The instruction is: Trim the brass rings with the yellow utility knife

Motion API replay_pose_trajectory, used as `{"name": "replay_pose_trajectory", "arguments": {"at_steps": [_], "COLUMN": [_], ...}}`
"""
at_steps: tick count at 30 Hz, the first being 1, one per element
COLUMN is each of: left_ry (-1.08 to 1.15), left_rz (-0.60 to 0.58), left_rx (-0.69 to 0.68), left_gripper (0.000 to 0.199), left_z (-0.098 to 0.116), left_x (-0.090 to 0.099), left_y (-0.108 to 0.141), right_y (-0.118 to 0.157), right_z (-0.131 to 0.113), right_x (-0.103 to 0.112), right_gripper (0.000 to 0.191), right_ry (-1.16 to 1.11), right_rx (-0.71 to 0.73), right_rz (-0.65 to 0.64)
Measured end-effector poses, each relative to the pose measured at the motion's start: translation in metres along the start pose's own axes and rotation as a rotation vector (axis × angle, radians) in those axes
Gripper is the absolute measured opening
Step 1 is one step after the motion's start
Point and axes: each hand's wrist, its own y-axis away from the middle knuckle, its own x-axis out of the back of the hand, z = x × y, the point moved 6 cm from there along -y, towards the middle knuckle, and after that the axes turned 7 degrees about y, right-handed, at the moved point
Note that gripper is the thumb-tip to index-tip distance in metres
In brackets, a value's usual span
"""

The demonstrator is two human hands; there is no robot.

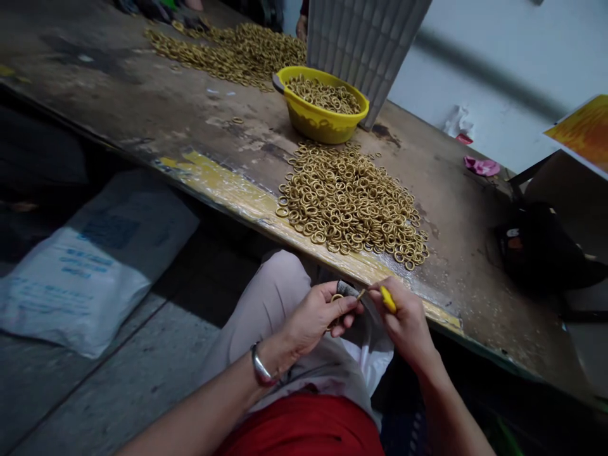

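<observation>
Close to the table's front edge, above my lap, my left hand (327,311) is closed on several brass-coloured rings (336,299). A dark grey wrap (348,289) covers one of its fingers. Right beside it, my right hand (401,316) grips a tool with a yellow handle (388,299); its working end, near the rings, is too small to make out. Beyond both hands a heap of loose brass-coloured rings (351,196) lies on the table (456,253).
Behind the heap stands a yellow basin (323,126) full of rings, against a grey ribbed panel (361,50). More rings (237,54) spread at the far left, near another person's hand (301,28). A white sack (95,266) lies on the floor. A black bag-like item (546,247) sits right.
</observation>
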Motion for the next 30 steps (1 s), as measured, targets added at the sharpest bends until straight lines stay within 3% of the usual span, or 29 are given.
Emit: {"name": "replay_pose_trajectory", "arguments": {"at_steps": [7,18,20,24,27,30], "left_ry": [-0.034,-0.271,-0.258,-0.186,-0.055,0.013], "left_rz": [0.057,-0.014,-0.017,-0.092,-0.109,-0.075], "left_rx": [-0.072,-0.104,-0.096,-0.036,0.044,0.126], "left_gripper": [0.043,0.030,0.026,0.023,0.031,0.041], "left_z": [-0.003,-0.003,0.000,0.006,0.000,-0.017], "left_x": [-0.003,-0.001,-0.002,-0.011,-0.014,-0.006], "left_y": [0.004,0.001,0.001,0.010,0.013,0.001], "right_y": [0.023,0.015,0.009,-0.004,-0.019,-0.031], "right_z": [0.001,0.005,0.019,0.070,0.088,0.104], "right_x": [-0.019,-0.021,-0.017,0.013,0.030,0.025], "right_gripper": [0.029,0.022,0.019,0.020,0.019,0.017], "right_ry": [0.354,0.487,0.602,0.819,0.802,0.784], "right_rx": [-0.044,-0.032,-0.094,-0.432,-0.367,-0.292], "right_rz": [-0.008,-0.104,-0.138,-0.110,0.028,0.021]}}
